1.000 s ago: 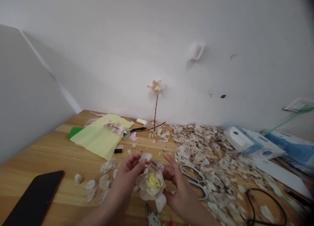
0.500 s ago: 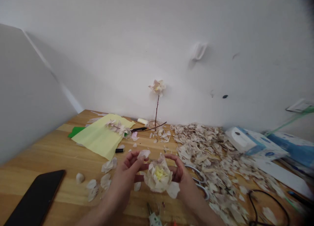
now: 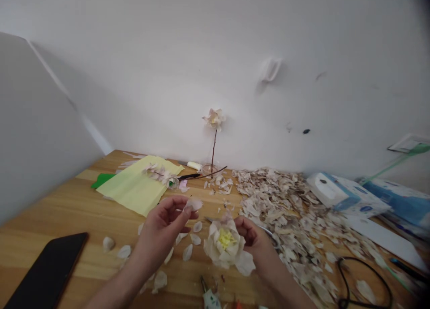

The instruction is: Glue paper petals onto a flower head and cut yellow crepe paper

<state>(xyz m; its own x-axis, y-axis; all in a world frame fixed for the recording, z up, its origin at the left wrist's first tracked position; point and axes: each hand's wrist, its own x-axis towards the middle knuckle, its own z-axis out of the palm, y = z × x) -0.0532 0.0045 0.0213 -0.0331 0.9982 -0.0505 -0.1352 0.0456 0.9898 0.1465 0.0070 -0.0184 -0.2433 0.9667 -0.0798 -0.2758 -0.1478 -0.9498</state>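
Between thumb and fingers, my left hand (image 3: 166, 224) pinches a pale petal (image 3: 194, 204). My right hand (image 3: 255, 237) is closed behind a cream flower (image 3: 224, 244) with a yellow centre and holds it up, facing me; its fingertips are partly hidden by the petals. One larger petal (image 3: 245, 263) sticks out at the flower's lower right. Several loose petals (image 3: 187, 252) lie on the wooden table beneath, between my hands. Scissors (image 3: 273, 237) are partly covered by my right hand and the flower.
A big heap of dried petals (image 3: 268, 192) spreads on the right, before tissue packs (image 3: 349, 195). A finished-looking flower on a stem (image 3: 214, 119) stands by the wall. Yellow paper (image 3: 134, 188) lies at back left, a black phone (image 3: 47, 271) at front left, a black cable (image 3: 339, 273) at front right.
My left hand has drawn away leftward and up from the flower with the petal in it. The flower in my right hand has shifted slightly right, uncovering petals on the table.
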